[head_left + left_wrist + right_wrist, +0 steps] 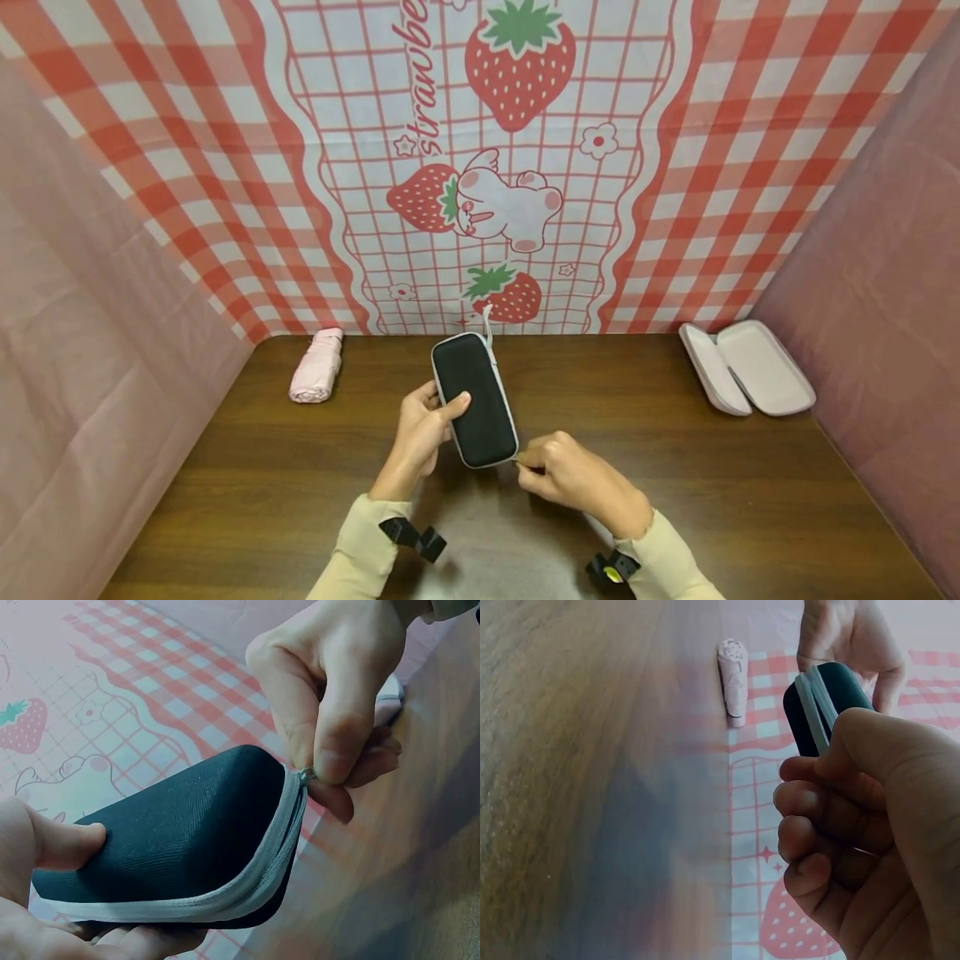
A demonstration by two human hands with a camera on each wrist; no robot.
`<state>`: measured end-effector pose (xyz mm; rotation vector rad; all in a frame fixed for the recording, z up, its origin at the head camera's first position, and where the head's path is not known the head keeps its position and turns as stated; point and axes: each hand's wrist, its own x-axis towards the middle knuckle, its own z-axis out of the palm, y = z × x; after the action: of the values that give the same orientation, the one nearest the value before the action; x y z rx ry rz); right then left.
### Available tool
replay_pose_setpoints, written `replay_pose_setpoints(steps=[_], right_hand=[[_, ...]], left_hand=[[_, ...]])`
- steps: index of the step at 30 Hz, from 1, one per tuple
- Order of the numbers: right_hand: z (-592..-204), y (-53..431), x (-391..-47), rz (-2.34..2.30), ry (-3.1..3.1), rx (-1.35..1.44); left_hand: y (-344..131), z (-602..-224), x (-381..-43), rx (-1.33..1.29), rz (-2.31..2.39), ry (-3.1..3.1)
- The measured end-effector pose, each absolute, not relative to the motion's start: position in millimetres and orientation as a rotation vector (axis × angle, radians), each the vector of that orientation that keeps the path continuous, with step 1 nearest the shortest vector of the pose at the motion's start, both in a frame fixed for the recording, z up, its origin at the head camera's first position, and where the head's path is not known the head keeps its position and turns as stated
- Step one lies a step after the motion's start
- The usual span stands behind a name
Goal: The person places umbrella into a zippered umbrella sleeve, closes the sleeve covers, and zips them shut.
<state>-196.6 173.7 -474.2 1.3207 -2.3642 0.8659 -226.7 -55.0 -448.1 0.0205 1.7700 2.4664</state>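
A black zip case (483, 425) with light grey zipper edging is held up over the table, tilted, a wrist strap (489, 325) at its far end. My left hand (420, 429) grips it by its left side, thumb on the top face and fingers underneath. At the near right corner, my right hand (573, 475) pinches the small metal zipper pull (305, 775) between thumb and forefinger. In the left wrist view the two zipper tapes (277, 859) stand slightly apart around that corner. The inside of the case is hidden.
On the wooden table (600, 392), a pale pink rolled bundle (317, 367) lies at the back left. An open, pale hard case (768, 371) sits at the back right. A strawberry-print cloth (525, 192) hangs behind, with pink cloth walls (877, 292) at the sides.
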Motion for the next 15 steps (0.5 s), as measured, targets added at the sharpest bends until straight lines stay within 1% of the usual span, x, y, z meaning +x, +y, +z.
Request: replay_pose_setpoints(steps=[15], right_hand=[[-480, 163, -194, 0.871, -2.367, 1.342]], left_hand=[[-50, -450, -225, 0.018, 2.476, 1.784]])
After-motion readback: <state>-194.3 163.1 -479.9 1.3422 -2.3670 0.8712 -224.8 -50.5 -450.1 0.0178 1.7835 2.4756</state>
